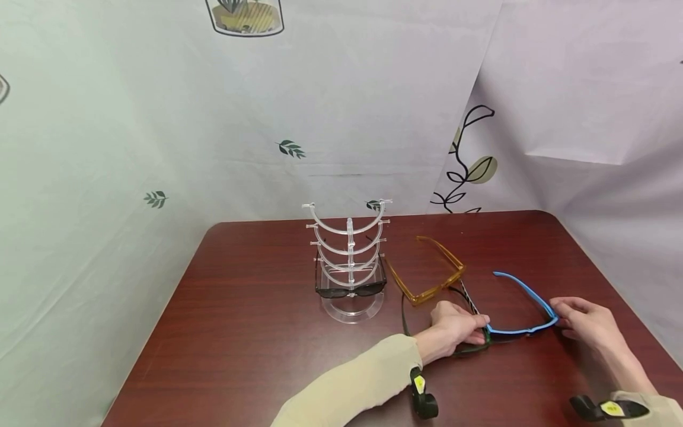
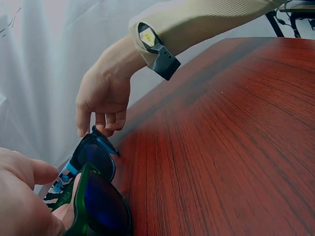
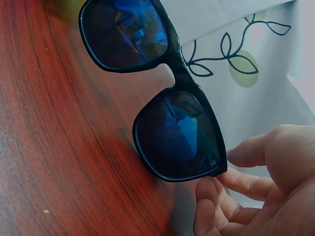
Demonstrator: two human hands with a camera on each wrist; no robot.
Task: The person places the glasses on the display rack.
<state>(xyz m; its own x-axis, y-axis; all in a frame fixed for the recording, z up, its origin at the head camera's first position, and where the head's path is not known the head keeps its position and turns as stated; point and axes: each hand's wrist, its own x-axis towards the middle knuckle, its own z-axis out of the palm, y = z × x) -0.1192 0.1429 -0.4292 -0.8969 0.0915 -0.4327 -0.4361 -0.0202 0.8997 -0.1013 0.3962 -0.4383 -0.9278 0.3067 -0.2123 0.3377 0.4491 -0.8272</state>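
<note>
Head, blue pair: I've R hand (image 1: 589, 325) pinching R corner of blue sunglasses (image 1: 514, 331); front runs L–R betw. hands, L hand (image 1: 455, 325) at opp. end, temples pointing away.
Head, stand: clear plastic display stand (image 1: 350, 252), amber glasses (image 1: 440, 289) nearby, wood-grain table (image 1: 251, 332).
L wrist, green pair: fingers by green sunglasses (image 2: 106, 201), thumb near patterned temple (image 2: 58, 187); can't tell what's gripped.
R wrist, lenses: rounded-square, blue-tinted; glossy blk front, thumb + index at corner.
</note>
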